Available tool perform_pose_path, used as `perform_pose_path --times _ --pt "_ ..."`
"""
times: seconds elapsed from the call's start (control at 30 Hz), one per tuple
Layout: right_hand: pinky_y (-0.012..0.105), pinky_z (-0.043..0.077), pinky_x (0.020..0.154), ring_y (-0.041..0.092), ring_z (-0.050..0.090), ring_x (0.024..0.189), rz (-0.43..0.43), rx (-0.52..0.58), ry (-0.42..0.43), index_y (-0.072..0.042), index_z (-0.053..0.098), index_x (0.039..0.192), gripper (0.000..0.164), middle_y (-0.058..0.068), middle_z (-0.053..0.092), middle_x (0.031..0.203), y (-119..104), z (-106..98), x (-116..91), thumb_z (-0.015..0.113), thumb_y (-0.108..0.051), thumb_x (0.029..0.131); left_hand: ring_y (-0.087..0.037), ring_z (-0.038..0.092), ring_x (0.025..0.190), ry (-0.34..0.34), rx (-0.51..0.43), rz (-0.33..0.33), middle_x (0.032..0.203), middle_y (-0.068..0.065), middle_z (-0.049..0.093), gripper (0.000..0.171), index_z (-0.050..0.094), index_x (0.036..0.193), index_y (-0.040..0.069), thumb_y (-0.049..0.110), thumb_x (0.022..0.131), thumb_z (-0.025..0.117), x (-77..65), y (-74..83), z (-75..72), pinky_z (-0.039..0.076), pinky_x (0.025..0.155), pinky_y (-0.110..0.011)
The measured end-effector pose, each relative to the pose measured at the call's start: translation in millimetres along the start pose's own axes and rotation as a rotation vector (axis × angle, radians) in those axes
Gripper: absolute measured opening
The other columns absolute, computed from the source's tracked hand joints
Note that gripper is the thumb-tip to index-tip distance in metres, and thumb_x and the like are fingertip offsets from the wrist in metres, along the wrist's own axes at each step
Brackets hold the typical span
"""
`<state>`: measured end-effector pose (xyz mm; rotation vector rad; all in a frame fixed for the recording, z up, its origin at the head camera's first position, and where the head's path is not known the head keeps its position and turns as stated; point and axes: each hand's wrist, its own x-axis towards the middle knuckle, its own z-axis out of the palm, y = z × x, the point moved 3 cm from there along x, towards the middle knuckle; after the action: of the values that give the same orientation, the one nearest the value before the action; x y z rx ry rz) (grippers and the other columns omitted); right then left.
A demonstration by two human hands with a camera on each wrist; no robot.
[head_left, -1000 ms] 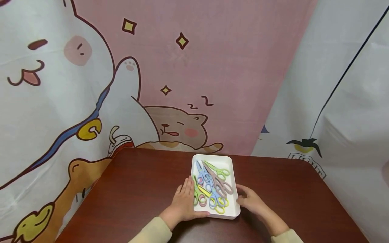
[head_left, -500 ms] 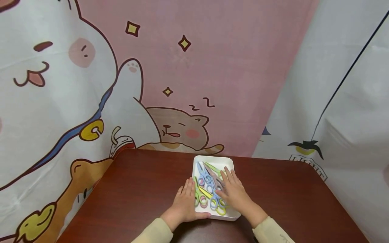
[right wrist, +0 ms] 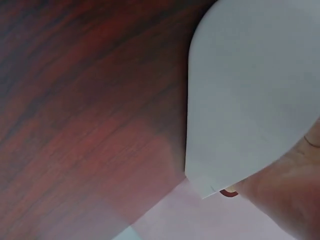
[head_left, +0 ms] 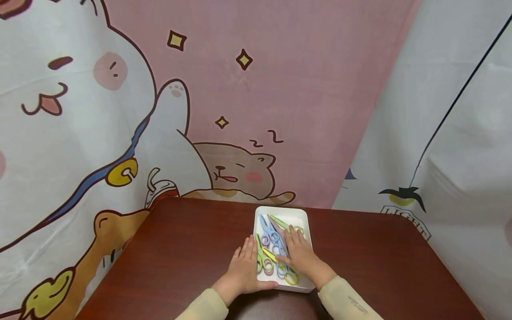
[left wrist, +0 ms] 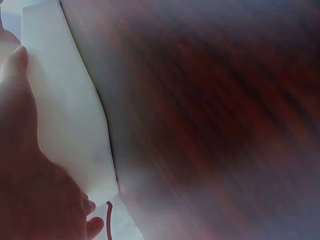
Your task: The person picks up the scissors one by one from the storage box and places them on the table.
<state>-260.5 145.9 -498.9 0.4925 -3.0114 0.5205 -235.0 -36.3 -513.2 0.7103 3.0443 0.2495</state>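
Note:
A white tray [head_left: 295,214] of children's scissors sits on the table, with its outer wall [left wrist: 70,110] large in the left wrist view. My left hand [head_left: 241,272] lies along the tray's left side, fingers straight, thumb stretched along the front edge. Over the right half of the tray, my right hand [head_left: 307,260] has its fingers spread above the scissors; whether the fingertips touch them I cannot tell. Blue scissors [head_left: 265,227], green scissors [head_left: 259,262] and yellow handle loops [head_left: 291,279] show beside it. The mauve pair is mostly hidden under the right hand.
The dark reddish-brown table [head_left: 192,249] extends to both sides of the tray. A cloth backdrop [head_left: 320,111] with cartoon animals hangs behind the table's far edge.
My right hand has come from the tray's right side to over the scissors, then a little further left. My left hand keeps its place against the tray. The head view has shifted slightly.

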Motion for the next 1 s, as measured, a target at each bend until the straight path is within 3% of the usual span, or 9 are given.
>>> perform_pose_path --times 0.27,0.5,0.73,0.87,1.0 --pt "0.056 0.039 0.099 0.047 0.041 0.120 0.159 -0.044 -0.039 0.010 0.038 0.138 0.093 0.031 0.037 0.137 6 6 3 0.066 -0.056 0.079 -0.031 0.017 0.145 0.022 0.005 0.004 0.156 -0.021 0.015 0.135 0.018 0.149 -0.003 0.096 0.059 0.036 3.1 -2.7 11.8 0.028 0.111 -0.049" --pt "0.052 0.044 0.092 0.042 0.048 0.105 0.198 -0.057 -0.024 0.013 0.046 0.130 0.089 0.031 0.043 0.126 4 8 3 0.068 -0.056 0.077 -0.031 0.018 0.144 0.035 0.007 0.000 0.156 -0.021 0.015 0.135 0.018 0.149 -0.003 0.096 0.059 0.037 3.3 -3.6 13.2 0.029 0.110 -0.049" --pt "0.052 0.043 0.095 0.043 0.046 0.109 0.247 -0.043 -0.097 0.014 0.052 0.123 0.077 0.034 0.044 0.124 6 3 8 0.068 -0.049 0.081 -0.031 0.018 0.144 0.036 0.008 -0.002 0.156 -0.021 0.015 0.134 0.017 0.149 -0.003 0.095 0.060 0.037 2.8 -2.6 11.4 0.029 0.111 -0.048" --pt "0.051 0.045 0.090 0.039 0.048 0.102 0.232 -0.019 -0.120 0.011 0.056 0.119 0.069 0.029 0.048 0.114 7 -3 10 0.071 -0.044 0.079 -0.032 0.020 0.144 0.045 -0.002 0.006 0.156 -0.023 0.016 0.133 0.018 0.148 -0.005 0.093 0.061 0.040 1.7 -1.7 7.7 0.029 0.110 -0.048" --pt "0.053 0.044 0.090 0.040 0.049 0.102 0.218 -0.002 -0.153 0.007 0.056 0.123 0.069 0.029 0.048 0.115 8 -7 11 0.074 -0.039 0.075 -0.034 0.022 0.143 0.056 -0.020 0.013 0.155 -0.024 0.017 0.132 0.018 0.148 -0.006 0.092 0.062 0.042 -0.1 -1.4 3.8 0.030 0.109 -0.049"
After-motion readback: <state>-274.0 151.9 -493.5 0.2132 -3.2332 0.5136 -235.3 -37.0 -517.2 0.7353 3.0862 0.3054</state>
